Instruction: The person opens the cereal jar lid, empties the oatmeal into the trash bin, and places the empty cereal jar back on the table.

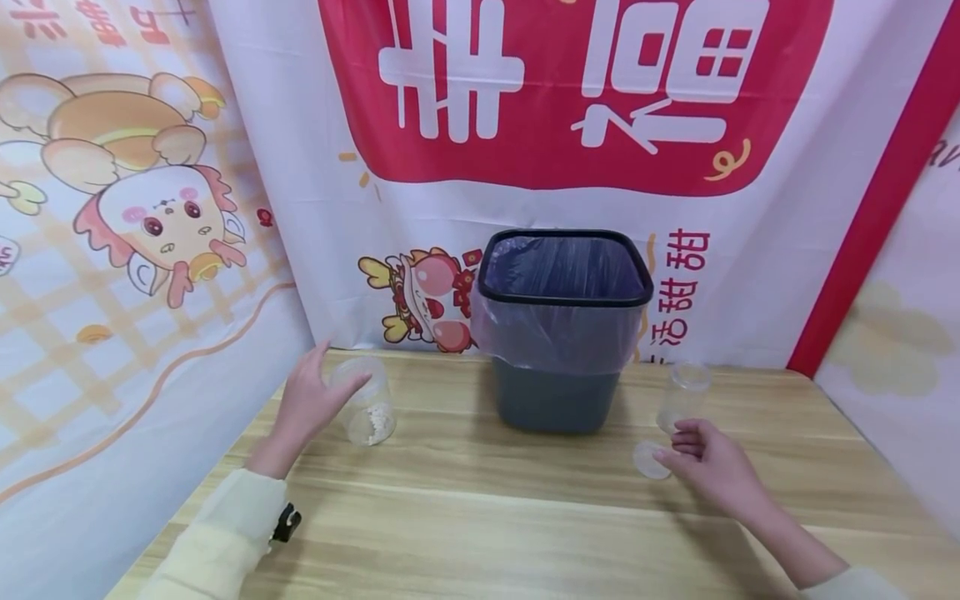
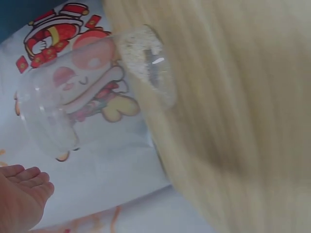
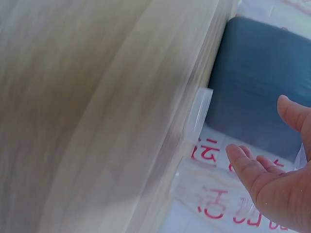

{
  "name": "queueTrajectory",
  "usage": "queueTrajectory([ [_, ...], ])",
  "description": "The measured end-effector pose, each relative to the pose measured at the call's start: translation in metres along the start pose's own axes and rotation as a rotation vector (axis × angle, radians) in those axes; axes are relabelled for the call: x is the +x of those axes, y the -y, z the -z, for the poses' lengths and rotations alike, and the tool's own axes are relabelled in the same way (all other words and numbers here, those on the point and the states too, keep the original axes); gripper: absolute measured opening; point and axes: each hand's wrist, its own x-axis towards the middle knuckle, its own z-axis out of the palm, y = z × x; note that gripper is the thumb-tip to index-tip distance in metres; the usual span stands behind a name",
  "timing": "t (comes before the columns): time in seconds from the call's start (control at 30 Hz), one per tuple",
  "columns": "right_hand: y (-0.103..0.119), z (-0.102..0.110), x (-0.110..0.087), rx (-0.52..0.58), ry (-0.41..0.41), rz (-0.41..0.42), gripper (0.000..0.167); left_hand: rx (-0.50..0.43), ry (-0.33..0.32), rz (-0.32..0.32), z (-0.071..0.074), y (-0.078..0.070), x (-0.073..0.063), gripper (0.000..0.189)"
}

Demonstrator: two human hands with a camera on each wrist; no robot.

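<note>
A clear plastic jar (image 1: 369, 423) with small white bits at its bottom stands on the left of the table. Beside it is my left hand (image 1: 309, 400), thumb and fingers spread; the left wrist view shows a gap between the hand and the jar (image 2: 97, 92). On the right stands a second clear jar (image 1: 686, 392) with nothing visible inside. A translucent round lid (image 1: 651, 460) lies on the table in front of it. My right hand (image 1: 716, 467) hovers near both, thumb apart from the fingers; in the right wrist view the lid (image 3: 198, 115) is not touched.
A dark grey bin (image 1: 555, 400) with a black rim and a translucent liner stands at the table's back, between the two jars. Behind it hangs a printed cloth (image 1: 420, 208). Another printed cloth (image 1: 150, 350) borders the wooden table (image 1: 465, 533) on the left.
</note>
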Motion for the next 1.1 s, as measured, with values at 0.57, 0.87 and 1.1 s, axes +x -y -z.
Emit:
queueTrajectory([
  [0.57,0.024,-0.028,-0.012,0.13,0.048,0.053,0.049,-0.124,0.18,0.229,-0.015,0.023,-0.012,0.112],
  [0.87,0.028,-0.042,-0.017,0.163,0.074,0.048,0.048,-0.172,0.204,0.262,-0.026,0.03,-0.012,0.109],
  [1.1,0.034,-0.053,-0.022,0.181,0.128,0.046,0.049,-0.201,0.191,0.267,-0.03,0.03,-0.011,0.108],
])
